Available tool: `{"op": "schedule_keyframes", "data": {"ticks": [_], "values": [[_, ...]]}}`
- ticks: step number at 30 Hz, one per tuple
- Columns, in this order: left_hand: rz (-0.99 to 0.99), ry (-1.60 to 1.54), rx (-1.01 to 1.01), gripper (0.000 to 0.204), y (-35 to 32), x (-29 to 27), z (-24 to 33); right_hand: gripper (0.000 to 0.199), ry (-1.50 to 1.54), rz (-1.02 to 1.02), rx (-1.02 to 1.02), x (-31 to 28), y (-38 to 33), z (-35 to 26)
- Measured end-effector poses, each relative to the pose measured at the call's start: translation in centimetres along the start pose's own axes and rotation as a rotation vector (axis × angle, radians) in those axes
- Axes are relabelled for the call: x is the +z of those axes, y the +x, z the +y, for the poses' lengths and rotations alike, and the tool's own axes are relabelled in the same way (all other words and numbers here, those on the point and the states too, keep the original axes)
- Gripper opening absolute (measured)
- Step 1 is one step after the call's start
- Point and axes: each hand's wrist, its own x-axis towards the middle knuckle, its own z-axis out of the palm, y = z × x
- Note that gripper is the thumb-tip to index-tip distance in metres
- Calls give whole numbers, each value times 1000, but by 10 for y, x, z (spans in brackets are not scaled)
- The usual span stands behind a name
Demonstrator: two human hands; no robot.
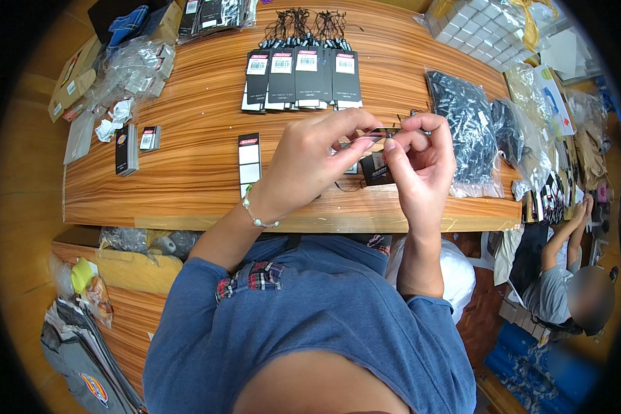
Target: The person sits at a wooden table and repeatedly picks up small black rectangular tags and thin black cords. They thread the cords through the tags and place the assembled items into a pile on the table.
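My left hand (317, 152), with a beaded bracelet at the wrist, pinches a thin dark hang tag (385, 131) seen almost edge-on. Close against it, my right hand (424, 155) has thumb and fingertips pressed together on what looks like a black tag string; the fingers partly hide it. Just below the fingertips, a black tag (377, 170) lies on the wooden table (193, 124). Left of my left wrist rests a long black tag with white panels (250, 159). Farther off, several rows of strung black hang tags (303, 76) overlap, their black strings bunched behind them.
Two small stacks of tags (124, 150) stand at the left, near crumpled paper and clear plastic bags (134, 76). To the right lies a clear bag of black strings (462, 124). White boxes (476, 31) fill the far right corner. Another person (555, 290) sits at the right.
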Motion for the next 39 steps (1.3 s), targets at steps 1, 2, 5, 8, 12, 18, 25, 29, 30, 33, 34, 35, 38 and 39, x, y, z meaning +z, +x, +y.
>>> {"op": "schedule_keyframes", "data": {"ticks": [1, 2, 5, 8, 12, 18, 25, 29, 30, 33, 34, 35, 38, 39], "values": [[6, -2, 16, 18, 1, 1, 0, 26, 5, -17, 9, -1, 1, -1], [13, 0, 31, 18, 1, 1, -1, 27, 13, -35, 19, -2, 1, 0], [-1, 76, 94, 19, 1, -1, -2, 27, -2, -53, 44, -3, 3, 0], [-68, 71, 111, 20, 3, -5, 0, 26, 27, -69, 60, -5, 5, -2], [-137, 123, 151, 22, 6, -11, 4, 28, 16, -105, 45, -10, 8, 2], [-72, 264, 397, 24, 16, -14, -4, 21, 115, -229, 150, -19, 16, 5], [44, 531, 763, 22, 22, -9, -15, 16, 357, -195, 258, -25, 16, 22], [3, 540, 794, 19, 21, -8, -14, 10, 386, -203, 304, -24, 14, 22], [-4, 540, 803, 19, 21, -8, -13, 9, 312, -146, 247, -23, 13, 24], [-58, 584, 821, 18, 19, -7, -11, 8, 140, 36, 110, -22, 19, 29], [-56, 574, 787, 17, 19, -8, -10, 9, 168, 104, 61, -21, 22, 25], [-53, 563, 753, 17, 20, -10, -10, 9, 196, 173, 12, -21, 24, 21], [-19, 521, 659, 17, 20, -13, -18, 11, 393, 100, -54, -28, 28, 15], [-4, 506, 629, 18, 21, -14, -22, 12, 432, 60, -59, -28, 28, 13]]}}
